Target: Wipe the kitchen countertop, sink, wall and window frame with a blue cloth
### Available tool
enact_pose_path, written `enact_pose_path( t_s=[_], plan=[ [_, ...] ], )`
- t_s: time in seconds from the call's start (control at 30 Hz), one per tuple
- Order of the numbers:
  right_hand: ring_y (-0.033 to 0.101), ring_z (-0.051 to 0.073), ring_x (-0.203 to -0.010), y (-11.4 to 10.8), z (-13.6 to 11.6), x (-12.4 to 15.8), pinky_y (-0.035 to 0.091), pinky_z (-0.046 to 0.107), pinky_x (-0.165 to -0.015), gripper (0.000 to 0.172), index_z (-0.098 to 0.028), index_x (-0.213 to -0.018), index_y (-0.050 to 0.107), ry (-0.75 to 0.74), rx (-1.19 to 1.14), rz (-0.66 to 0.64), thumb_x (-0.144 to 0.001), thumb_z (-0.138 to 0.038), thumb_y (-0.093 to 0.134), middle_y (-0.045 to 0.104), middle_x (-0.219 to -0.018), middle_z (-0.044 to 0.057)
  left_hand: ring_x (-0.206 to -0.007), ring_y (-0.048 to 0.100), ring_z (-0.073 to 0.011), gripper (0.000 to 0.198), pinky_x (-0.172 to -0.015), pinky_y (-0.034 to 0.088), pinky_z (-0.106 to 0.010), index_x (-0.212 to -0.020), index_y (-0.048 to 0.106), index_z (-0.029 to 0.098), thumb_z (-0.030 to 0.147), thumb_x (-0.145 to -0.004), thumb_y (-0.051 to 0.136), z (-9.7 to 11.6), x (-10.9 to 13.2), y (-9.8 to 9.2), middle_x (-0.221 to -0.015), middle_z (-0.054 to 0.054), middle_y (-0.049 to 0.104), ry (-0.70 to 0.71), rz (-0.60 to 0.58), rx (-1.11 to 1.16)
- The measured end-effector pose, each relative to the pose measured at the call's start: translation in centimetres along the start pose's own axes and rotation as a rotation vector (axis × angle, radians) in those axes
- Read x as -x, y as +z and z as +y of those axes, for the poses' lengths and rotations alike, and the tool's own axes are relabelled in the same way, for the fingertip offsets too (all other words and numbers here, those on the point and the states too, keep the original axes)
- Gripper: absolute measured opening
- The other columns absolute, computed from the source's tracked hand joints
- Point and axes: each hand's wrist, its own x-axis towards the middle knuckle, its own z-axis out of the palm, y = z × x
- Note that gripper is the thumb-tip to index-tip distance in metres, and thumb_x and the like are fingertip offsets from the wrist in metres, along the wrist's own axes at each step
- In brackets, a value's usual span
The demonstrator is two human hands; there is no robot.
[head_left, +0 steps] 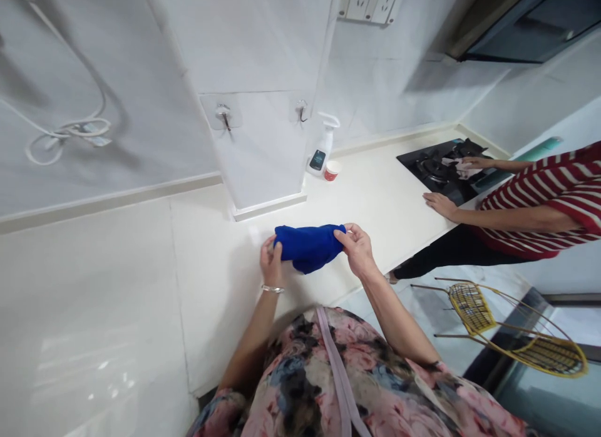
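Note:
A blue cloth [310, 246], folded over on itself, is stretched sideways between my two hands above the white countertop [216, 262]. My left hand [271, 262], with a silver bracelet at the wrist, pinches its left end between thumb and fingers. At the opposite end, my right hand [357, 249] grips the upper corner with the thumb on top. A loose fold of the cloth hangs lower in the middle. Whether the cloth touches the counter I cannot tell.
Beyond the cloth stand a spray bottle [322, 150] and a small red-and-white cup [332, 170], beside a wall pillar with hooks [224, 114]. At right, a person in a striped shirt [554, 193] has one hand over the gas stove [436, 168]. A yellow chair [474, 308] stands on the floor.

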Motion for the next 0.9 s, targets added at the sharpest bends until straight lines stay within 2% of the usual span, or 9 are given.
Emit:
enact_pose_path(
  t_s=[0.1,0.17,0.23,0.33,0.47,0.6,0.73,0.8,0.9],
  plan=[
    [0.046,0.010,-0.055,-1.0,0.1,0.0,0.037,0.023,-0.054,0.055,-0.024,-0.082,0.052,-0.065,0.173,0.023,-0.068,-0.062,0.088,0.057,-0.060,-0.007,-0.047,0.034,-0.0068,0.048,-0.046,0.030,-0.019,-0.115,0.071,0.019,0.057,-0.086,0.077,3.7,-0.8,-1.8,-0.054,0.011,0.041,0.347,-0.056,-0.271],
    [0.044,0.010,-0.055,-1.6,0.2,0.0,0.036,0.024,-0.055,0.054,-0.024,-0.083,0.051,-0.102,0.247,0.058,-0.071,-0.065,0.083,0.053,-0.059,-0.008,-0.045,0.030,-0.0068,0.039,-0.045,0.029,-0.020,-0.114,0.073,0.020,0.053,-0.094,0.071,6.1,-0.6,-2.3,-0.052,0.011,0.037,0.548,-0.097,-0.435],
    [0.041,0.010,-0.055,-2.1,0.0,0.4,0.034,0.024,-0.054,0.051,-0.025,-0.084,0.050,-0.162,0.311,0.105,-0.076,-0.065,0.079,0.046,-0.058,-0.009,-0.045,0.038,-0.0067,0.028,-0.048,0.038,-0.019,-0.109,0.076,0.021,0.045,-0.097,0.068,8.4,0.3,-2.2,-0.055,0.008,0.049,0.744,-0.130,-0.572],
    [0.036,0.009,-0.053,-2.8,-1.1,1.1,0.030,0.024,-0.052,0.045,-0.025,-0.086,0.051,-0.269,0.400,0.133,-0.083,-0.063,0.075,0.042,-0.058,-0.009,-0.054,0.056,-0.0068,0.018,-0.057,0.049,-0.018,-0.101,0.079,0.023,0.036,-0.099,0.068,11.2,1.9,-1.8,-0.078,0.001,0.073,0.964,-0.171,-0.700],
    [0.036,0.009,-0.053,-3.7,-2.7,0.5,0.030,0.024,-0.053,0.044,-0.024,-0.085,0.051,-0.334,0.397,0.118,-0.085,-0.061,0.074,0.040,-0.058,-0.009,-0.053,0.057,-0.0059,0.018,-0.054,0.047,-0.017,-0.097,0.081,0.023,0.034,-0.099,0.067,13.2,2.0,-1.0,-0.084,-0.001,0.078,1.022,-0.213,-0.745],
    [0.037,0.009,-0.055,-3.5,-2.0,-2.9,0.033,0.024,-0.057,0.046,-0.024,-0.082,0.048,-0.289,0.333,0.117,-0.079,-0.061,0.076,0.039,-0.058,-0.009,-0.048,0.050,-0.0062,0.021,-0.052,0.044,-0.018,-0.100,0.080,0.022,0.038,-0.099,0.067,11.6,-0.8,0.8,-0.066,0.003,0.068,0.963,-0.203,-0.702],
    [0.038,0.010,-0.058,-3.4,0.4,-5.8,0.035,0.024,-0.059,0.044,-0.025,-0.080,0.048,-0.258,0.320,0.152,-0.074,-0.059,0.074,0.040,-0.060,-0.009,-0.072,0.070,-0.0142,0.028,-0.073,0.058,-0.025,-0.098,0.080,0.022,0.039,-0.101,0.058,7.3,-3.1,2.1,-0.088,-0.005,0.079,0.973,-0.231,-0.702],
    [0.040,0.010,-0.058,-4.6,1.7,-5.7,0.035,0.024,-0.059,0.041,-0.024,-0.078,0.049,-0.243,0.376,0.123,-0.075,-0.058,0.072,0.042,-0.061,-0.008,-0.081,0.075,-0.0173,0.029,-0.081,0.061,-0.029,-0.100,0.080,0.024,0.037,-0.102,0.054,5.3,-3.3,1.0,-0.098,-0.006,0.081,0.899,-0.313,-0.799],
    [0.049,0.013,-0.060,-7.9,3.5,-4.0,0.040,0.026,-0.061,0.036,-0.023,-0.073,0.056,-0.178,0.667,-0.071,-0.079,-0.056,0.071,0.051,-0.062,-0.005,-0.085,0.077,-0.0200,0.024,-0.079,0.061,-0.030,-0.103,0.080,0.029,0.031,-0.098,0.057,3.0,-3.1,-3.5,-0.103,-0.003,0.082,0.696,-0.499,-1.040]
  ],
)
